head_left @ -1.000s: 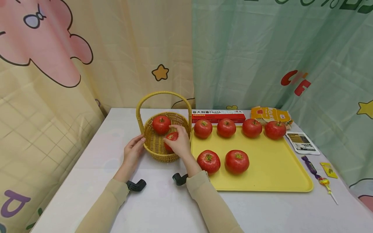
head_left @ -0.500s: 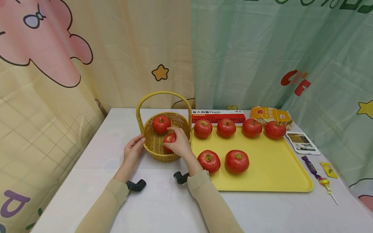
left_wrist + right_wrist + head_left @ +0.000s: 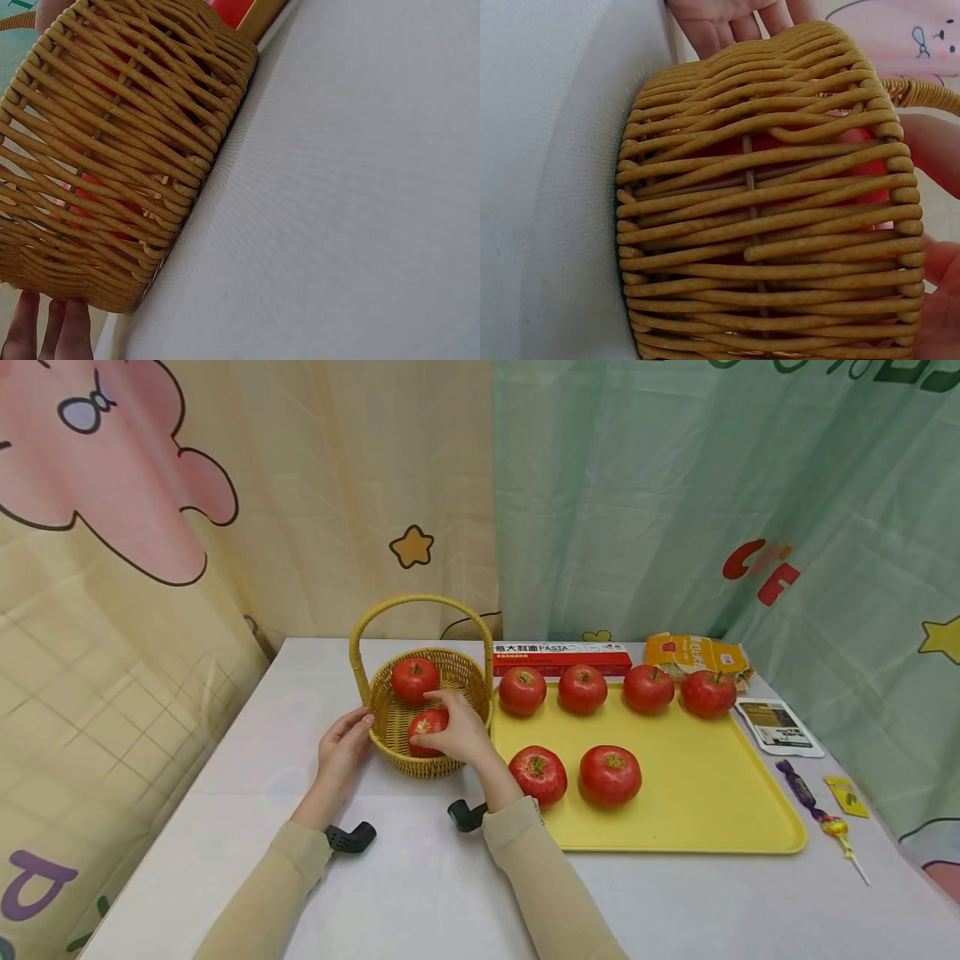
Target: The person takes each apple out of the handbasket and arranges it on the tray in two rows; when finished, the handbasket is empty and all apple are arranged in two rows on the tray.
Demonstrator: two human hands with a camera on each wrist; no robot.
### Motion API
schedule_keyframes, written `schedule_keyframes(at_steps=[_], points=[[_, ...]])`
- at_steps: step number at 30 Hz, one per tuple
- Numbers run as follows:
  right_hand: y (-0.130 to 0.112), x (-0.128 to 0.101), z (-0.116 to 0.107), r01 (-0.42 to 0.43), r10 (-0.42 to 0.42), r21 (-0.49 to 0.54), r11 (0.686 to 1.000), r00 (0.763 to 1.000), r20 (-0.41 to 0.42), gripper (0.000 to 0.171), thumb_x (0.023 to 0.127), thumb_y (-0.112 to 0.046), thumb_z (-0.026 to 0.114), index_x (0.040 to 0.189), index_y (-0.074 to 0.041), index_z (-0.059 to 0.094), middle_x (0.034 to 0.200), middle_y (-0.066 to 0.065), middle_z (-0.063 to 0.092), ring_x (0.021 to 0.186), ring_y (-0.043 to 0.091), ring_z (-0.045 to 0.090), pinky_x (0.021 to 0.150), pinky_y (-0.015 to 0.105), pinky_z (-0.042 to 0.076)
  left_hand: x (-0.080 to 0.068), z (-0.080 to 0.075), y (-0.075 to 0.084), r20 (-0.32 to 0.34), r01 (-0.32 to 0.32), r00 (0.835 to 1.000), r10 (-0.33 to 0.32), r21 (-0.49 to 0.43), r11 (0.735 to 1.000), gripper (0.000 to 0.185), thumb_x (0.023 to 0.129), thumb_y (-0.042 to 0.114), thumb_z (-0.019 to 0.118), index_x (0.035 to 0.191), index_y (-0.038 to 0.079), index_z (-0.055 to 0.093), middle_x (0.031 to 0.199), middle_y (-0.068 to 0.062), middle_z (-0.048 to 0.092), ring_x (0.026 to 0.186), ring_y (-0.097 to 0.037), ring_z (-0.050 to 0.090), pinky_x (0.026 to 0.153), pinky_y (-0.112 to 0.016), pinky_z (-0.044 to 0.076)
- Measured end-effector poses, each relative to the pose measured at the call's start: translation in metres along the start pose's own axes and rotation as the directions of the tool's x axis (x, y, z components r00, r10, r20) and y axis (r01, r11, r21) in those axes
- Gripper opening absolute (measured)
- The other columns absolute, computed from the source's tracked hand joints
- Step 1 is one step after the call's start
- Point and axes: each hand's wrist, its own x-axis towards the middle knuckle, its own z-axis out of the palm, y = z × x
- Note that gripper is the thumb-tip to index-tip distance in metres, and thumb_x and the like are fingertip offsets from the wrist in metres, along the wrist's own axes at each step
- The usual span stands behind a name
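Inside the basket [image 3: 397,735] rim, right hand [image 3: 459,737] holds an apple [image 3: 425,727].

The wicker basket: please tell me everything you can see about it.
The wicker basket is round, woven of yellow-tan cane, with one arched handle. It stands upright on the white table, left of the yellow tray. Two red apples lie inside; the right hand holds the nearer one. The left hand touches its outer wall.
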Motion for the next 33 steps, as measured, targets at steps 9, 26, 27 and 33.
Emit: schedule_keyframes(at_steps=[9,26,27,33], points=[[-0.0017,-0.0001,0.0007,0.021,-0.015,-0.073,0.997,0.996,0.082,0.071,0.073,-0.031,0.080,0.135,-0.019,0.047,0.138,0.007,0.042,0.121,0.026,0.044,0.097,0.048,0.041,-0.0005,0.0000,0.0002,0.003,0.007,1.000,-0.007,0.011,1.000,0.045,0.092,0.019,0.062,0.131,0.002,0.048,0.129,-0.004,0.049,0.116,-0.016,0.050,0.089,-0.019,0.046],[0.0001,0.0002,0.0031,0.018,-0.003,-0.152,0.988,0.995,0.100,0.076,0.072,-0.035,0.080,0.137,-0.021,0.044,0.132,0.007,0.043,0.117,0.026,0.047,0.092,0.048,0.045,0.0000,-0.0008,-0.0022,0.007,-0.005,1.000,0.005,0.011,1.000,0.043,0.089,0.023,0.066,0.127,0.006,0.053,0.129,-0.002,0.050,0.119,-0.018,0.048,0.088,-0.019,0.047],[0.0002,0.0002,0.0033,0.020,-0.005,-0.156,0.988,0.995,0.099,0.076,0.072,-0.035,0.080,0.137,-0.020,0.045,0.132,0.007,0.043,0.117,0.026,0.047,0.092,0.047,0.045,0.0000,-0.0008,-0.0023,0.008,-0.007,1.000,0.007,0.009,1.000,0.043,0.090,0.023,0.066,0.127,0.006,0.054,0.129,-0.002,0.050,0.119,-0.019,0.048,0.088,-0.019,0.047],[0.0007,-0.0001,0.0057,0.028,-0.014,-0.174,0.984,0.997,0.079,0.076,0.071,-0.037,0.080,0.136,-0.019,0.045,0.130,0.006,0.045,0.115,0.025,0.048,0.092,0.047,0.046,0.0006,-0.0008,-0.0022,0.003,-0.013,1.000,0.013,0.010,1.000,0.044,0.091,0.020,0.064,0.129,0.003,0.052,0.128,-0.002,0.051,0.118,-0.018,0.049,0.088,-0.019,0.047]])
